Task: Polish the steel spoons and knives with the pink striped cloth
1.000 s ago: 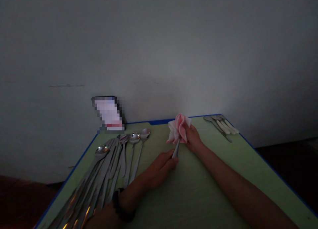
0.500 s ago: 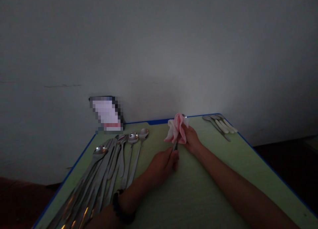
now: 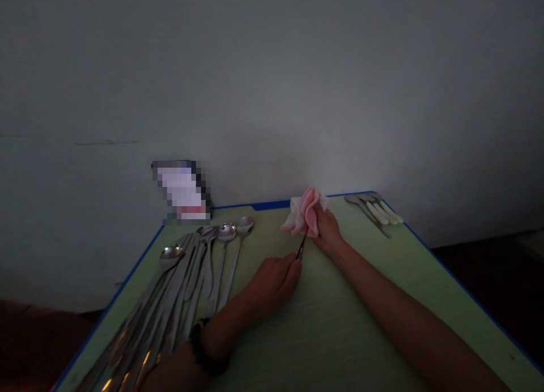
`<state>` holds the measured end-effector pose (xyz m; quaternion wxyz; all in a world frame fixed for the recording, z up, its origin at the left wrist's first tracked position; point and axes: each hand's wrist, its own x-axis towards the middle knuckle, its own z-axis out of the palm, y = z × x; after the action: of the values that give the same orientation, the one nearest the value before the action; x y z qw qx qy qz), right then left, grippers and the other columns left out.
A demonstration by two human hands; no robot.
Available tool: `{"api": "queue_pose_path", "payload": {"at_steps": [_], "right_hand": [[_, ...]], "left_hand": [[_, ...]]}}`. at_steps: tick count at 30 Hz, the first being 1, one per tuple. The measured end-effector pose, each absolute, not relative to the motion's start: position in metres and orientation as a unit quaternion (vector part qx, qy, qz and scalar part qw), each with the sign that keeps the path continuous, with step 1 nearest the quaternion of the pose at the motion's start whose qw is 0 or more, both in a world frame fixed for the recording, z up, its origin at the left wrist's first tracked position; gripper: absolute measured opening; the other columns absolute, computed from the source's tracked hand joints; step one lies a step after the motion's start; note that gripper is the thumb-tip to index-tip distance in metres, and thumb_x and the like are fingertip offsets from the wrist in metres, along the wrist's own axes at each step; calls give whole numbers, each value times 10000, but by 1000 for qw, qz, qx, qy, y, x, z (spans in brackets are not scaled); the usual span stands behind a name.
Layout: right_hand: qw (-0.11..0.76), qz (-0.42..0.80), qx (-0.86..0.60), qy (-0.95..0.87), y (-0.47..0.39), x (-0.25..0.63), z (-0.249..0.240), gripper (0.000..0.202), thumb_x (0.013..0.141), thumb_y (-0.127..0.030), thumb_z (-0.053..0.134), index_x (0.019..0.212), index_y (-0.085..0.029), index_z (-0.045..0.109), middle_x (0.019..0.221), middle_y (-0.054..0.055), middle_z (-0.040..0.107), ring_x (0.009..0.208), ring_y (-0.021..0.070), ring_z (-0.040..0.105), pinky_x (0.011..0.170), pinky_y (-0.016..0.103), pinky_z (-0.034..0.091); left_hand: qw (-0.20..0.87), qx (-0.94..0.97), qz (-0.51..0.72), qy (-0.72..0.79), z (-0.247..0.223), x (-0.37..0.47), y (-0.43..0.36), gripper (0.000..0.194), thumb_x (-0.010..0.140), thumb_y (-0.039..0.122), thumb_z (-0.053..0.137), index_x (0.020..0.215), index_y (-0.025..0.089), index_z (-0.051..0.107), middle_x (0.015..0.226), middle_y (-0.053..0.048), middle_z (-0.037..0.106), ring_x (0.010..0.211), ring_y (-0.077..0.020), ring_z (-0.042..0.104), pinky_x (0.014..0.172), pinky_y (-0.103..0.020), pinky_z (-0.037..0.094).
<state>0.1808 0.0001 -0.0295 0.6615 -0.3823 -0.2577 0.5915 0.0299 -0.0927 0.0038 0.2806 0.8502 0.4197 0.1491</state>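
Observation:
My left hand [image 3: 274,281] is closed around the handle of a metal spoon [image 3: 301,246], which points up and away over the table. A pink and white cloth [image 3: 306,212] is bunched around the spoon's far end, so its bowl is hidden now. My right hand [image 3: 329,230] is closed on this cloth from the right side, its fingers mostly behind the folds. Both hands are over the middle of the table, close to each other but apart.
On the left of the light green table [image 3: 340,324] lies a spread of long metal cutlery [image 3: 170,290], mostly spoons. Several utensils with white handles [image 3: 385,213] lie at the far right. A blurred phone [image 3: 182,191] leans on the wall [image 3: 272,86] behind.
The cloth has shifted a little up along the spoon and its folds have turned. The shiny spoon tip that showed above the cloth is covered now. My left hand has hardly moved.

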Motion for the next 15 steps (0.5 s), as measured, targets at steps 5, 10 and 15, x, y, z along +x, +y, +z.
{"api": "queue_pose_path", "payload": {"at_steps": [5, 10, 15], "right_hand": [[630, 640, -354, -261, -7, 177, -30, 247, 684, -392, 650, 776, -177, 572, 610, -22, 624, 502, 115, 547, 472, 234, 448], [594, 675, -332, -284, -10, 176, -32, 212, 664, -358, 637, 661, -176, 530, 511, -37, 548, 428, 97, 488, 411, 215, 418], [581, 673, -309, -338, -9, 183, -23, 229, 705, -414, 558, 665, -204, 477, 495, -40, 504, 417, 114, 474, 379, 229, 387]], "left_hand": [[238, 857, 136, 436, -1, 34, -95, 370, 951, 332, 179, 777, 181, 469, 669, -20, 595, 588, -152, 558, 598, -260, 393], [206, 859, 127, 451, -4, 36, -95, 362, 950, 337, 176, 869, 167, 485, 735, -53, 632, 638, -178, 595, 610, -277, 398], [186, 857, 115, 466, -6, 38, -93, 393, 951, 359, 174, 932, 158, 511, 756, -66, 647, 646, -192, 609, 592, -281, 391]]}}
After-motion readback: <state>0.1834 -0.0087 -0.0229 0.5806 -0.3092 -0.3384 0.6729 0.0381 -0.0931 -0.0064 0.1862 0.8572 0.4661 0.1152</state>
